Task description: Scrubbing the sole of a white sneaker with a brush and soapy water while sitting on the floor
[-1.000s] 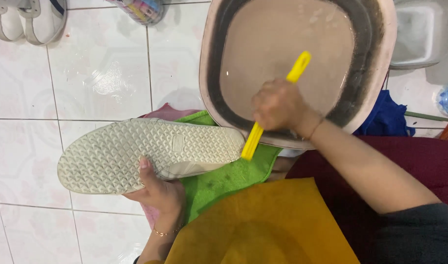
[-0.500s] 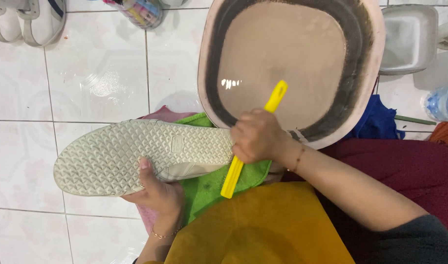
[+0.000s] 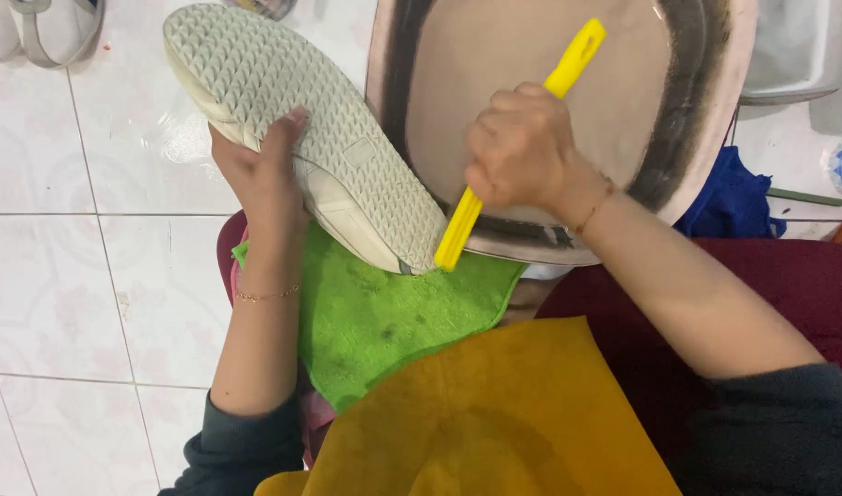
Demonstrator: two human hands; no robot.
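My left hand (image 3: pixel 266 179) grips a white shoe (image 3: pixel 301 129) by its side, sole up, toe pointing to the upper left and heel down by the basin. My right hand (image 3: pixel 524 152) is closed around a yellow brush (image 3: pixel 462 225), whose head touches the shoe's heel; its handle sticks up over the water. Below the shoe a green cloth (image 3: pixel 384 312) lies across my lap.
A pink basin (image 3: pixel 715 147) of murky brown water stands ahead on the white tiled floor (image 3: pixel 90 276). A mustard cloth (image 3: pixel 485 422) covers my lap, a blue cloth (image 3: pixel 728 197) lies right of the basin, and sandals (image 3: pixel 35 32) sit at top left.
The shoe has swung from lying level to tilting with its toe up toward the upper left. My left hand shifted higher on it, and the brush moved to the heel.
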